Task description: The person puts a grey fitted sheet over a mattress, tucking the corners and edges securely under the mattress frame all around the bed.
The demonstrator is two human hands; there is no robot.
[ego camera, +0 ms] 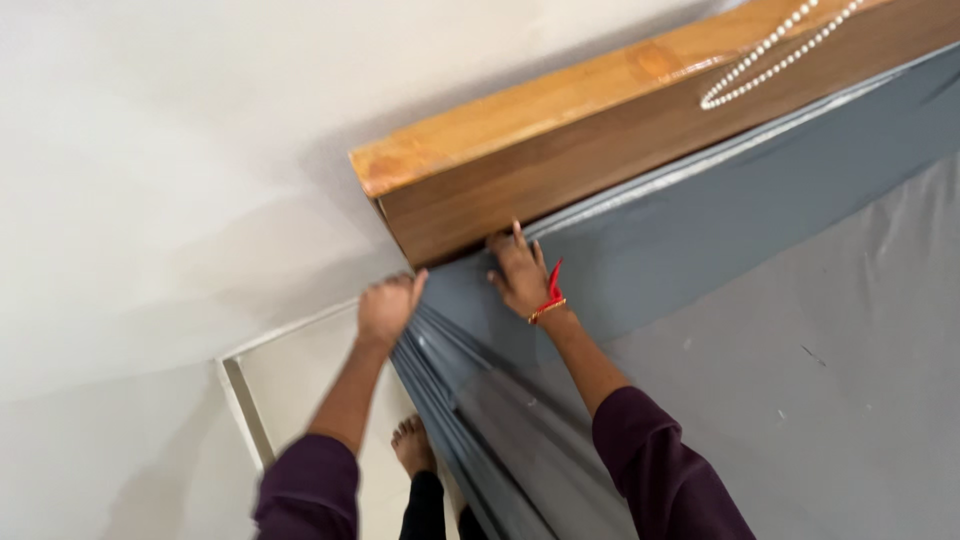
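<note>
A pale wall [150, 150] and light floor [310, 380] fill the left of the view, where the person's bare foot [412, 445] stands just beside the bed's corner. The left hand [388, 308] is closed in a fist on the bunched edge of the grey sheet [700, 240], which hangs in folds down the mattress corner, while the right hand [520, 275] lies open with fingers spread, pressing the sheet flat against the mattress right under the wooden headboard [560, 150]. With the cloth pulled so taut at the corner, it could slip from the fist or spring out from under the headboard, and the string of white beads [770, 55] lying on top could be shaken off.
</note>
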